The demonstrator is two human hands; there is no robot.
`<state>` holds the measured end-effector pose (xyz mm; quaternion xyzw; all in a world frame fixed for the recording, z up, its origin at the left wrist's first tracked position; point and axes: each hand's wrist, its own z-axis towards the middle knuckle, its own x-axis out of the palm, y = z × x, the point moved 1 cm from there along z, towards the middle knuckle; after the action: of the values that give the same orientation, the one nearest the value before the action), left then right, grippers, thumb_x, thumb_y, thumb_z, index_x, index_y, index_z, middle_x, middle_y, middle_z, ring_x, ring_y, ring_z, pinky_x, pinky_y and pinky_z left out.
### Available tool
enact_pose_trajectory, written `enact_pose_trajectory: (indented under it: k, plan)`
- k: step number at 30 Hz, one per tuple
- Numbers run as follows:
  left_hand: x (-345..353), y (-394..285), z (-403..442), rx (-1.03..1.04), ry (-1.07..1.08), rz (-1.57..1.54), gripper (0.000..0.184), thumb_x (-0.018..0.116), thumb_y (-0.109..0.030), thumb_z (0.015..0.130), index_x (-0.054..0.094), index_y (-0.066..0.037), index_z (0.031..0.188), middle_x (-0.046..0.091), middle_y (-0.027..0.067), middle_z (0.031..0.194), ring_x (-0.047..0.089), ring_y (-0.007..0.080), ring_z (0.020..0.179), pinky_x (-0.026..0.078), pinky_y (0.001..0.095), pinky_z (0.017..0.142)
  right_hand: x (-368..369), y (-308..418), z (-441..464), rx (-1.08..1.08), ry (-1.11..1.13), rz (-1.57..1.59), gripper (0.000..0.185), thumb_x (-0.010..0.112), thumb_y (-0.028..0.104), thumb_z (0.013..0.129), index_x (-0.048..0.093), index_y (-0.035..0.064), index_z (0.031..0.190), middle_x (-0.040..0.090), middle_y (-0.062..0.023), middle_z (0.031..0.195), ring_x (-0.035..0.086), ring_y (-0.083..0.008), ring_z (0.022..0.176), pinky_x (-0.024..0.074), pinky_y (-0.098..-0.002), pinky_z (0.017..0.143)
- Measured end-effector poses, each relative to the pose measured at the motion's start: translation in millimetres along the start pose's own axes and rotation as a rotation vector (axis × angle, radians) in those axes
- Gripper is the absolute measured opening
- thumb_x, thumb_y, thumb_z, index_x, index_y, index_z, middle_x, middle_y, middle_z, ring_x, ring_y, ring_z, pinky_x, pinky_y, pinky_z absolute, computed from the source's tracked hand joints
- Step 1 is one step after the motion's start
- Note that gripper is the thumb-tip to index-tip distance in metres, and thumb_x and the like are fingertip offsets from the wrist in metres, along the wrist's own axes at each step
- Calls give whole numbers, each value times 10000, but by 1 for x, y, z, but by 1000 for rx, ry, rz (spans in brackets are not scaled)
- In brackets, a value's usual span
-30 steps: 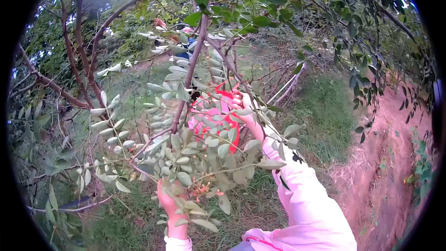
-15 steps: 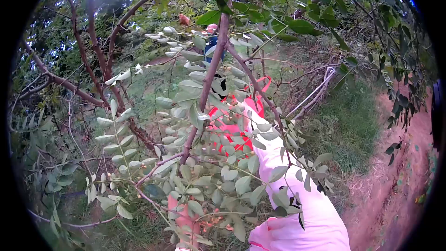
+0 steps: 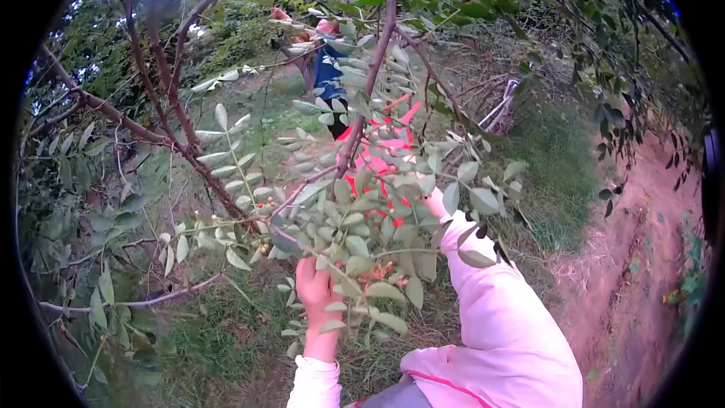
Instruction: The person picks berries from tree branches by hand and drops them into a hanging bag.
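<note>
My left hand point(image 3: 316, 287) is raised at the lower middle, its fingers curled at a leafy branch point(image 3: 359, 245) and partly covered by the leaves. A cluster of small orange-red berries point(image 3: 377, 275) hangs just right of it. My right hand point(image 3: 434, 202) reaches forward beyond the foliage, close to a bright red bag point(image 3: 375, 157). Leaves hide most of its fingers, so what they hold does not show.
A thick stem point(image 3: 370, 79) comes down before me, and bare forked branches point(image 3: 162, 91) spread at the left. Beyond the bag stands another person in blue point(image 3: 326, 75). Grass point(image 3: 563, 189) and a reddish dirt path point(image 3: 642, 257) lie at right.
My left hand has risen and shows more clearly beside the berries. My right arm appears more bent, its hand now partly visible by the bag. The view has shifted, showing more of the other person.
</note>
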<state>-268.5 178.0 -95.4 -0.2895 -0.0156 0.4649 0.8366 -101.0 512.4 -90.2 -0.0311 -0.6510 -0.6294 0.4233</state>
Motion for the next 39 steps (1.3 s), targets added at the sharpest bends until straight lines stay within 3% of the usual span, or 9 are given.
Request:
enact_pose_trajectory:
  k: [2, 4, 7, 12, 14, 22, 27, 32, 39]
  plan:
    - [14, 2, -10, -24, -26, -110, 96, 620, 6, 791, 657, 16, 880, 578, 145, 862, 556, 316, 799, 465, 407, 697, -12, -16, -56, 43, 35, 115, 192, 492, 253, 990, 597, 93, 1007, 476, 58, 618, 381, -75, 434, 288, -219, 386]
    - [17, -17, -7, -2, -44, -190, 97, 626, 16, 790, 657, 18, 882, 580, 140, 851, 557, 318, 814, 462, 410, 703, 29, -17, -173, 53, -402, 415, 223, 461, 254, 1012, 577, 64, 999, 337, 64, 573, 267, -72, 436, 197, -221, 364]
    - [5, -48, -6, 104, 32, -110, 93, 641, 18, 793, 647, 32, 885, 583, 135, 852, 557, 317, 823, 457, 417, 716, -1, -62, -304, 169, -144, 789, 223, 479, 235, 1008, 580, 41, 961, 311, 51, 574, 274, -71, 448, 189, -230, 350]
    - [13, -69, -21, 181, 29, -170, 104, 640, 7, 814, 653, 34, 915, 587, 144, 856, 556, 319, 826, 451, 405, 741, 55, -65, -446, -41, -337, 434, 236, 490, 233, 1006, 587, 18, 1013, 327, 63, 609, 271, -34, 451, 196, -193, 357]
    - [10, -82, -31, 143, 39, -200, 78, 589, -21, 901, 644, 21, 936, 603, 121, 861, 568, 301, 832, 447, 382, 770, 100, -31, -467, -184, -404, 96, 238, 495, 222, 1003, 588, 5, 1030, 334, 79, 625, 271, -9, 458, 200, -175, 370]
    - [-11, -122, -47, 110, 51, -212, 148, 594, 9, 840, 646, 20, 978, 599, 139, 890, 547, 326, 851, 446, 416, 766, 251, 62, -462, -824, -356, -734, 186, 618, 70, 935, 631, 2, 1107, 415, 101, 641, 337, -3, 537, 249, -177, 476]
    - [-24, -125, -51, 92, 56, -148, 169, 591, 17, 824, 644, 15, 985, 606, 139, 915, 554, 338, 871, 454, 429, 772, 269, 82, -430, -973, -396, -1406, 280, 715, 68, 815, 620, 31, 1076, 475, -46, 641, 448, -141, 507, 390, -304, 507]
    - [-27, -153, -64, 78, 45, -110, 107, 622, -78, 880, 682, 0, 924, 658, 129, 931, 585, 321, 872, 465, 409, 778, 262, 74, -414, -1103, -350, -1449, 270, 730, 171, 813, 585, 15, 978, 581, -133, 803, 622, -308, 693, 491, -414, 611]
    - [-30, -181, -79, 86, -8, -92, 109, 635, -61, 866, 664, 17, 938, 640, 149, 894, 581, 328, 843, 465, 408, 750, 254, 55, -428, -1020, -481, -1460, 261, 726, 208, 819, 598, 31, 962, 581, -145, 889, 622, -346, 770, 488, -434, 646]
